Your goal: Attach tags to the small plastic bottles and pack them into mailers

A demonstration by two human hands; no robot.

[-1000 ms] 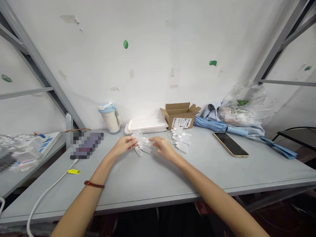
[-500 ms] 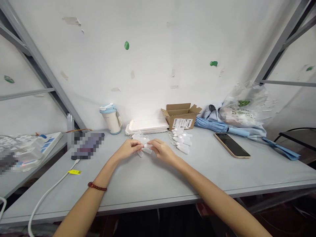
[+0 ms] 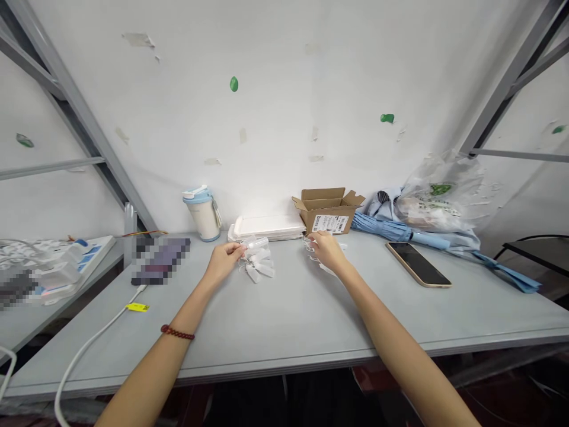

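Note:
Several small translucent white plastic tags (image 3: 262,268) with thin loops lie in a fanned pile on the grey table, left of the middle. My left hand (image 3: 222,263) is closed at that pile's left side, thumb and finger pinching the loop end of the uppermost tag (image 3: 258,242). Over a second group of similar tags (image 3: 328,270), my right hand (image 3: 328,250) reaches down with its fingers drawn together among the loops. It covers most of this group, and what lies between its fingertips is hidden.
Behind the hands are a stack of flat white trays (image 3: 269,225) and an open cardboard box (image 3: 328,213). A cup (image 3: 205,216) and a blurred phone-like object (image 3: 164,261) with a white cable stand left. To the right are a phone (image 3: 418,264), a blue umbrella (image 3: 391,228) and a plastic bag (image 3: 438,198).
My hands, together over the left pile before, have separated. The right hand moved right to the second group of tags; the left shifted slightly left. The left pile is now more exposed.

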